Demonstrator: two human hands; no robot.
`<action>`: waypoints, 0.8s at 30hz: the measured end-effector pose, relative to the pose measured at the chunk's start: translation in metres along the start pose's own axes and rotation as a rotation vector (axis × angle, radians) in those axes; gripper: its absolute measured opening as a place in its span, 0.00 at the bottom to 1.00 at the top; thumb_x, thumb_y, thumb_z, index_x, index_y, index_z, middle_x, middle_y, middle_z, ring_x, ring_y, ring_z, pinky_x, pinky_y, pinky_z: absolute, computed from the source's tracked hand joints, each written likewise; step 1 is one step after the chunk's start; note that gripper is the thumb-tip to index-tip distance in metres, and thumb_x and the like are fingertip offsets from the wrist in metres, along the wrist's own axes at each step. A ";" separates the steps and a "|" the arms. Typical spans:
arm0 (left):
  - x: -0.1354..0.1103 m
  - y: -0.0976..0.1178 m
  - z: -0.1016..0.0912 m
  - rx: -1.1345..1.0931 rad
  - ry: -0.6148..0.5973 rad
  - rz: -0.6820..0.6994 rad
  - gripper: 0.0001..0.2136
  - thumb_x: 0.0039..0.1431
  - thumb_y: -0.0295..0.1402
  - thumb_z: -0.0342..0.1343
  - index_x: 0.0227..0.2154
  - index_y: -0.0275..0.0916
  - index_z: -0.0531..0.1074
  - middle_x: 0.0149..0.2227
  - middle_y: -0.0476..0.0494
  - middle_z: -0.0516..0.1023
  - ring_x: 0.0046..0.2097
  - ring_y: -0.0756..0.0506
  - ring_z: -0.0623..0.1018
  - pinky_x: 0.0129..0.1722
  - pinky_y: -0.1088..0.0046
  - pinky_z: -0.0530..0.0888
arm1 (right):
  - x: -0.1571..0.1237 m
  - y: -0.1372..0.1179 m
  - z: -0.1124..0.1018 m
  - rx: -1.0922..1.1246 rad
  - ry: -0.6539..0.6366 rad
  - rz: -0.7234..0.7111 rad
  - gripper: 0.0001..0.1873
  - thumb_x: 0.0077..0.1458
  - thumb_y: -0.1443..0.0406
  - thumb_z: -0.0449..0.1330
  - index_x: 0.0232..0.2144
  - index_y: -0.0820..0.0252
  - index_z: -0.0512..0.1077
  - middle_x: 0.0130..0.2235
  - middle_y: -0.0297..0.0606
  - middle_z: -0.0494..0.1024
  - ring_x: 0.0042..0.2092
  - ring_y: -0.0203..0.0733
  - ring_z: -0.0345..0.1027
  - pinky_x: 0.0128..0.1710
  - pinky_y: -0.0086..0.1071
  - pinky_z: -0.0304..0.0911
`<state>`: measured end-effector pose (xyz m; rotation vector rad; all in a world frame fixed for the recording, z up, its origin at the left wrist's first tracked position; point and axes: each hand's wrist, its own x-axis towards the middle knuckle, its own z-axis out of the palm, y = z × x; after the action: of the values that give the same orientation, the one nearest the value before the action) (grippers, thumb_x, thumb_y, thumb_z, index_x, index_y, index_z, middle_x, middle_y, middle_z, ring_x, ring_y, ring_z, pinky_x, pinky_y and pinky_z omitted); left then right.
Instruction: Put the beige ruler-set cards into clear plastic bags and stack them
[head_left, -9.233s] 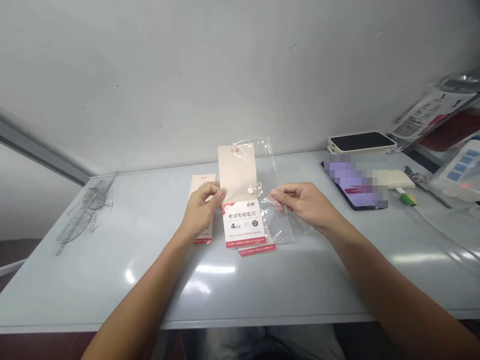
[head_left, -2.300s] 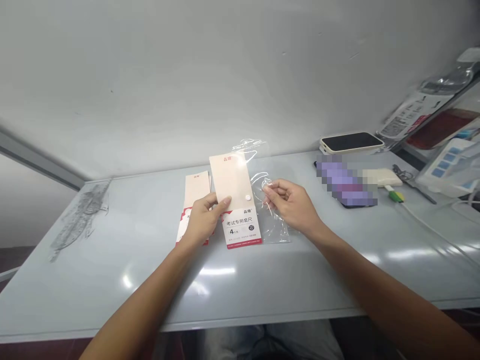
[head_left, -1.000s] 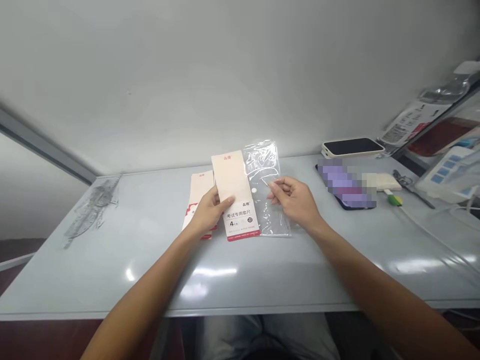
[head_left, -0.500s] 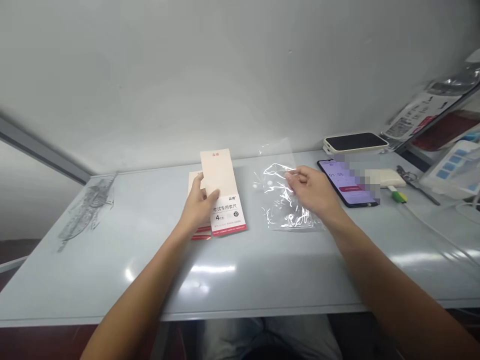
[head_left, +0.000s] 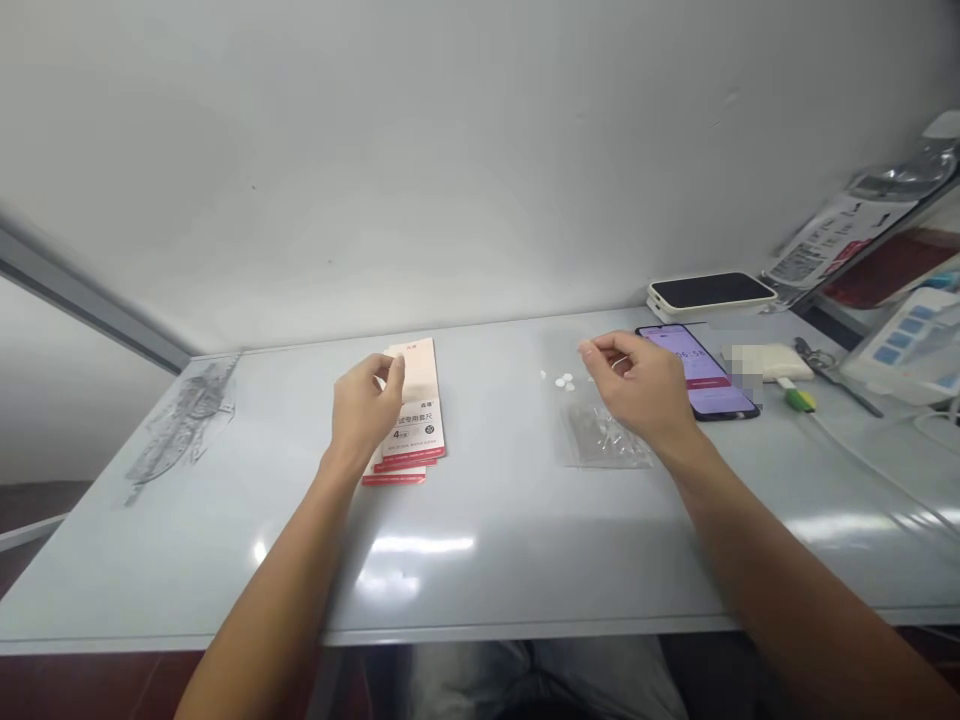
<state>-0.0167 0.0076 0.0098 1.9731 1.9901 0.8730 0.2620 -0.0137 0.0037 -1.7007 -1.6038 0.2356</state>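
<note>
My left hand (head_left: 367, 405) is closed, thumb against the bent index finger, over the left side of a small stack of printed cards (head_left: 424, 425). The cards are cream above and white with a red strip below; their lower edges fan out slightly. What the left fingertips hold, if anything, is hidden. My right hand (head_left: 634, 385) is also closed in a pinch above clear plastic bags (head_left: 600, 440) lying flat. I cannot make out whether thin film is between its fingertips. Several small white discs (head_left: 566, 382) lie left of the right hand.
Right of my right hand lie a lit phone (head_left: 720, 400), a second phone (head_left: 712, 291), a white block with a cable (head_left: 772, 362) and scissors (head_left: 836, 375). A clear bottle (head_left: 907, 170) and a bin (head_left: 915, 330) stand at far right. A dark drawing (head_left: 184, 420) marks the table's left.
The raised card now lies on the stack, and my left hand has shifted left. The clear bag that stood up beside my right hand no longer shows upright; the white discs lie in view.
</note>
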 end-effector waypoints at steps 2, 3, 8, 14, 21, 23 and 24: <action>-0.008 0.010 0.004 -0.069 -0.032 0.100 0.19 0.58 0.45 0.39 0.21 0.40 0.66 0.18 0.50 0.63 0.21 0.51 0.62 0.24 0.74 0.60 | -0.010 -0.015 0.002 0.166 -0.109 -0.042 0.18 0.55 0.54 0.47 0.23 0.58 0.66 0.20 0.33 0.66 0.22 0.35 0.58 0.24 0.29 0.55; -0.013 0.015 0.007 -0.086 -0.077 0.158 0.20 0.58 0.45 0.40 0.17 0.39 0.63 0.16 0.51 0.60 0.20 0.52 0.61 0.23 0.74 0.58 | -0.016 -0.022 0.004 0.197 -0.156 -0.072 0.19 0.55 0.53 0.47 0.21 0.58 0.65 0.17 0.31 0.62 0.20 0.34 0.54 0.21 0.29 0.53; -0.041 0.032 0.025 -0.122 -0.346 0.450 0.20 0.57 0.40 0.43 0.12 0.39 0.54 0.14 0.51 0.55 0.19 0.52 0.55 0.22 0.73 0.51 | -0.041 -0.037 0.020 0.171 -0.380 -0.323 0.20 0.55 0.55 0.46 0.17 0.57 0.62 0.15 0.29 0.56 0.19 0.32 0.48 0.21 0.28 0.49; -0.039 0.032 0.021 0.078 -0.258 0.286 0.22 0.57 0.47 0.39 0.14 0.40 0.57 0.15 0.49 0.59 0.19 0.50 0.59 0.23 0.73 0.52 | -0.032 -0.028 0.022 0.005 -0.288 -0.265 0.20 0.56 0.56 0.45 0.17 0.57 0.61 0.15 0.30 0.60 0.19 0.33 0.52 0.23 0.29 0.49; 0.000 -0.002 -0.006 0.440 -0.264 -0.282 0.30 0.38 0.65 0.42 0.24 0.40 0.65 0.22 0.39 0.71 0.24 0.40 0.70 0.22 0.70 0.58 | 0.011 0.019 -0.001 -0.420 -0.162 0.250 0.24 0.48 0.44 0.47 0.29 0.57 0.65 0.23 0.39 0.71 0.28 0.46 0.64 0.24 0.33 0.50; 0.004 -0.010 -0.007 0.423 -0.375 -0.312 0.28 0.34 0.65 0.45 0.19 0.41 0.64 0.20 0.40 0.70 0.22 0.40 0.70 0.21 0.70 0.57 | 0.014 0.026 -0.004 -0.476 -0.216 0.322 0.28 0.45 0.40 0.47 0.28 0.58 0.66 0.24 0.41 0.71 0.29 0.49 0.65 0.24 0.34 0.51; 0.004 -0.012 -0.007 0.413 -0.409 -0.311 0.27 0.33 0.64 0.48 0.17 0.41 0.63 0.18 0.41 0.69 0.22 0.40 0.70 0.21 0.70 0.57 | 0.014 0.027 -0.004 -0.496 -0.259 0.351 0.30 0.43 0.39 0.47 0.27 0.58 0.66 0.24 0.42 0.71 0.28 0.50 0.65 0.24 0.35 0.51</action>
<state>-0.0311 0.0106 0.0096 1.7594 2.2487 -0.0198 0.2881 -0.0004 -0.0057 -2.4216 -1.6267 0.2517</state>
